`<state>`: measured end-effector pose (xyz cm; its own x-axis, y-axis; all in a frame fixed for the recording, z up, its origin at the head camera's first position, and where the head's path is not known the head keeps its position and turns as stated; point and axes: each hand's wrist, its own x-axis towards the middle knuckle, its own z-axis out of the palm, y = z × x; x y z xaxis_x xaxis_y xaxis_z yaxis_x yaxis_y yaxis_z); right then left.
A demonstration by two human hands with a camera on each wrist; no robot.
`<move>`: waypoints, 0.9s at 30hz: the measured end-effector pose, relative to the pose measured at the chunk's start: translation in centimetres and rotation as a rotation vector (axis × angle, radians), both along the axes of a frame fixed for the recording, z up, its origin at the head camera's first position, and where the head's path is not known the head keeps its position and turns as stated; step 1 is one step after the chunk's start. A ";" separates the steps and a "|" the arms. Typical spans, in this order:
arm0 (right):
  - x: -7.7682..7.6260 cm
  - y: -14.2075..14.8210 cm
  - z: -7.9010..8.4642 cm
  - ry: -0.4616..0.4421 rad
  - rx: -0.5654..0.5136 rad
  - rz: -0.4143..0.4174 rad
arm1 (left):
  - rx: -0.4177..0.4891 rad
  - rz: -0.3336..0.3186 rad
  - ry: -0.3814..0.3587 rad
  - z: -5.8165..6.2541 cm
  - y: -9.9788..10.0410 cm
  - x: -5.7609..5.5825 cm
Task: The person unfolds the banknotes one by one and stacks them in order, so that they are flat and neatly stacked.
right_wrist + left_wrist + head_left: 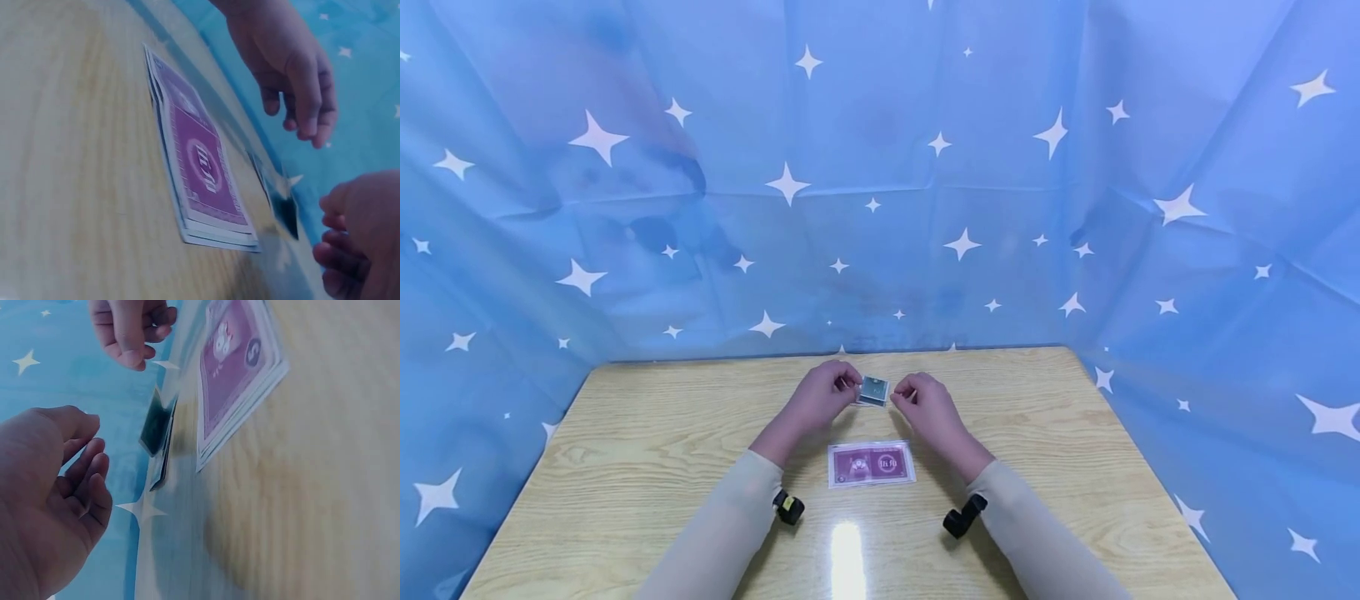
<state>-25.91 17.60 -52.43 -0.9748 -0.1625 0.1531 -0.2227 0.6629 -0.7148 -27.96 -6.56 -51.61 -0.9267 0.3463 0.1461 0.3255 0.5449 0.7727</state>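
Observation:
A small dark-green folded paper note [874, 388] lies near the far edge of the table, between the two hands. Its upper flap [155, 425] stands partly raised off the lower layer in the left wrist view. My left hand [820, 398] hovers at its left side, fingers loosely bent and apart from the paper. On the other side my right hand [931, 410] is close to the note's right edge, fingers also loosely bent with nothing between them. Nearer to me lies a stack of purple play banknotes [871, 463], its layered edges showing in both wrist views.
The wooden table [647, 467] ends just beyond the hands at a blue curtain [880, 275] with white stars. Black wrist cameras [789, 507] sit on both sleeves. A bright light reflection shows on the tabletop in front.

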 end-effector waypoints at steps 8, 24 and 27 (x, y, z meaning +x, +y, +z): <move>-2.3 -0.8 0.1 -0.076 0.152 -0.008 | -0.154 0.018 0.025 -0.2 1.1 -2.3; -3.5 -1.6 -0.8 -0.076 0.325 0.046 | -0.329 -0.029 0.055 -1.9 1.6 -2.9; -3.6 -1.6 -0.9 -0.091 0.304 0.044 | -0.342 -0.038 0.067 -1.9 1.7 -2.9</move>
<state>-29.48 16.02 -53.29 -0.9732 -0.2300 0.0040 -0.2006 0.8400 -0.5041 -30.90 -4.88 -53.53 -0.9044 0.4199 0.0752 0.3942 0.7553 0.5236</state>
